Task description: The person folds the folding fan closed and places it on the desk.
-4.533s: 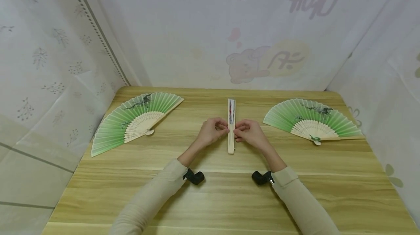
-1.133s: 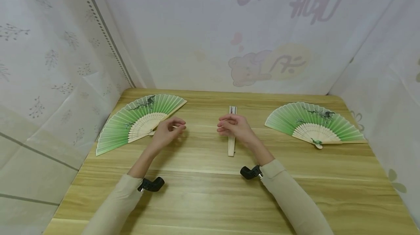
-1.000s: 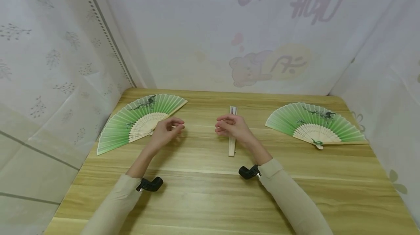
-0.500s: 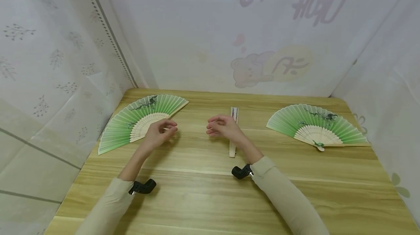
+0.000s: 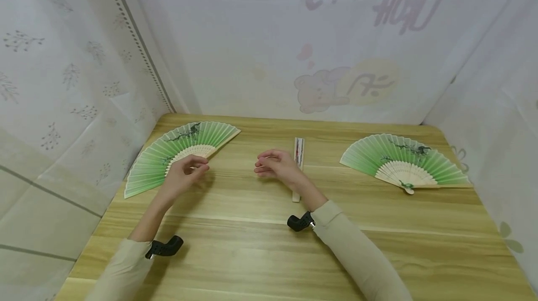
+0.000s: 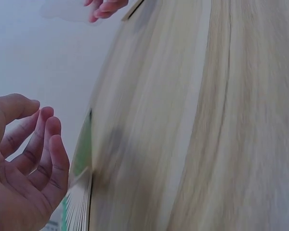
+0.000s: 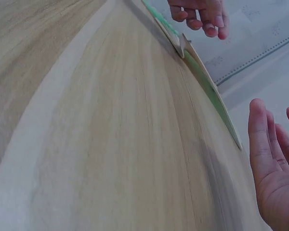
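An open green folding fan [image 5: 147,165] with a dark branch print lies at the left of the table. My left hand [image 5: 182,175] hovers over its pivot end, fingers loosely bent and holding nothing; it hides the pivot in the head view. In the left wrist view the hand [image 6: 29,168] shows an empty palm beside the fan's ribs [image 6: 79,207]. Left of the table's middle line, my right hand [image 5: 279,168] is raised with relaxed fingers and nothing in them. Behind it lies a folded fan [image 5: 299,149] with pale wooden sticks, partly covered by the hand and wrist.
A second spread green fan [image 5: 378,154], its pivot tied with a green cord, lies at the right of the wooden table [image 5: 252,254]. Printed cloth [image 5: 235,49] hangs behind the table and along both sides.
Earlier both hands pinched the folded fan in the middle; they have let it go. Both hands have since moved left, the left one over the left fan, the right one across the folded fan.
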### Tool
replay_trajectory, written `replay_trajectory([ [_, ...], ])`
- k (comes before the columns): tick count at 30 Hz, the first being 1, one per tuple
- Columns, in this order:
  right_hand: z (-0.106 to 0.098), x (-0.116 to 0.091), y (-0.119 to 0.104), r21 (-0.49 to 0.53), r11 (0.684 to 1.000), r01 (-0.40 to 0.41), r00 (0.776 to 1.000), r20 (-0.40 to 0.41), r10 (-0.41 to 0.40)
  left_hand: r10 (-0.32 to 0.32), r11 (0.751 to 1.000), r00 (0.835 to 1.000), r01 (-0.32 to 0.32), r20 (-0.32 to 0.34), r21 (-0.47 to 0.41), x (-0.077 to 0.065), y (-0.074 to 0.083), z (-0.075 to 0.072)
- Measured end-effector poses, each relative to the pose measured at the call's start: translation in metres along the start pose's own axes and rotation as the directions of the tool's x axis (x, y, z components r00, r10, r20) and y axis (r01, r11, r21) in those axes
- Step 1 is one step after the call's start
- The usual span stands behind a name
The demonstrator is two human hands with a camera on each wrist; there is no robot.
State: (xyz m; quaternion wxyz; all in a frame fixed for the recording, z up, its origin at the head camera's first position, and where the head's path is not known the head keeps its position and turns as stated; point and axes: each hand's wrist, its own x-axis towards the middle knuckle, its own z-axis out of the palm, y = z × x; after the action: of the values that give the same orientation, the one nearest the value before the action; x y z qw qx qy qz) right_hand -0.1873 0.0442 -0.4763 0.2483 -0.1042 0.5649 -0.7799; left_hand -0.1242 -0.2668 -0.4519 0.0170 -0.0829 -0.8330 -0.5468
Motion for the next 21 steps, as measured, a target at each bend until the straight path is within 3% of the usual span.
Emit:
replay_trajectory([
  [9, 0.009, 0.004, 0.005, 0.000, 1.000, -0.017, 1.000, 0.018, 0.017, -0.044, 0.999, 0.999, 0.044, -0.002, -0.023, -0.019, -0.010, -0.023],
  [21, 0.023, 0.014, 0.018, 0.047, 0.997, -0.054, 0.998, 0.016, 0.054, -0.092, 0.995, 0.991, 0.096, -0.097, 0.040, -0.041, -0.023, -0.068],
])
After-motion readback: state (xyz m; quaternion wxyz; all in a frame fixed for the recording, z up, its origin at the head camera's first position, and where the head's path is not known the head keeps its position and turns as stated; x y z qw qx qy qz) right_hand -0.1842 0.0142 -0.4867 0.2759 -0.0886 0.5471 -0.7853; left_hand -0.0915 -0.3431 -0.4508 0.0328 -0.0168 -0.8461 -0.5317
